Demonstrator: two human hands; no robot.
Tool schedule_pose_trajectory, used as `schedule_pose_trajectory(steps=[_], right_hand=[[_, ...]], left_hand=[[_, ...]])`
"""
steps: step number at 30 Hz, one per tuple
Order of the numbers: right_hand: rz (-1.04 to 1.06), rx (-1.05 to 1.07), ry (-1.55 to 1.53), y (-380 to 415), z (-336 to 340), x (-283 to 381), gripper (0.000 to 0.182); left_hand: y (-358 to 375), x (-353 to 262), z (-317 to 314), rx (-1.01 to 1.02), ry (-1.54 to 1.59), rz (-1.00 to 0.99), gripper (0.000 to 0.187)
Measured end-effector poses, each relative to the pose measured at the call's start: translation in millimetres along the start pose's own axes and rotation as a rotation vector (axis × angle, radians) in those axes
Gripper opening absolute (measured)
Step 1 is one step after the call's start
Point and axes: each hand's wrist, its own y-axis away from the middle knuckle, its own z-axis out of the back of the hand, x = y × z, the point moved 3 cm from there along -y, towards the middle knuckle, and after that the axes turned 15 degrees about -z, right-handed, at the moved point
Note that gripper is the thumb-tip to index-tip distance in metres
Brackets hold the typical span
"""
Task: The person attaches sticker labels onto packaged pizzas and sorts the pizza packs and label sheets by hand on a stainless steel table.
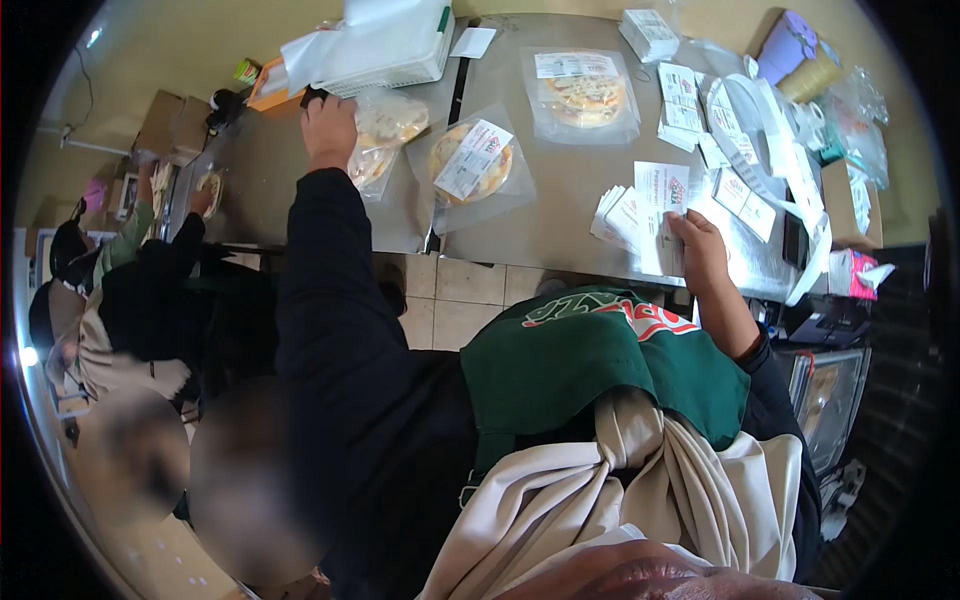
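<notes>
My left hand [328, 128] reaches to the far left, fingers curled down at a small black thing [313, 96] that I cannot make out. Just right of it lie bagged pizzas [392, 118] in clear plastic, overlapping. My right hand [702, 248] pinches a white printed label [660, 205] by its right edge, over the table's near side. A fan of similar labels [615, 218] lies beside it. Between my hands, a bagged pizza [474, 162] has a label lying across it. Farther back, another bagged pizza [585, 95] carries a label along its top.
A white plastic basket [425, 68] stands at the back left. Label stacks [649, 35], a loose paper strip [815, 225], purple cups [786, 45] and a cardboard box [850, 205] crowd the right. A gap [436, 215] divides the steel tables. Other people work at far left.
</notes>
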Motion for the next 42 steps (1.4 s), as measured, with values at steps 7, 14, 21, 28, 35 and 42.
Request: schedule_pose_trajectory(steps=[7,14,21,28,35,42], right_hand=[[-0.07,0.111,-0.124,22.7,-37.7,1.7,0.015],[-0.195,0.206,-0.053,18.5,-69.3,-16.8,0.019],[-0.261,0.223,0.26,-3.0,-108.2,-32.6,0.028],[-0.389,0.347,0.305,-63.4,-169.7,-57.3,0.029],[-0.298,0.188,0.13,-89.0,-220.5,-37.9,0.014],[-0.398,0.642,-0.001,-97.8,-231.1,-54.4,0.025]], left_hand=[[-43.2,-17.6,77.0,-0.416,0.075,-0.115,0.018],[14.3,-132.1,68.0,-0.315,0.337,-0.381,0.015],[71.5,-177.8,60.0,-0.415,0.586,0.015,0.023],[95.9,-183.1,60.6,-0.428,0.465,-0.213,0.021],[110.9,-186.8,53.7,-0.375,0.508,-0.179,0.024],[108.3,-187.8,57.9,-0.393,0.556,-0.224,0.023]])
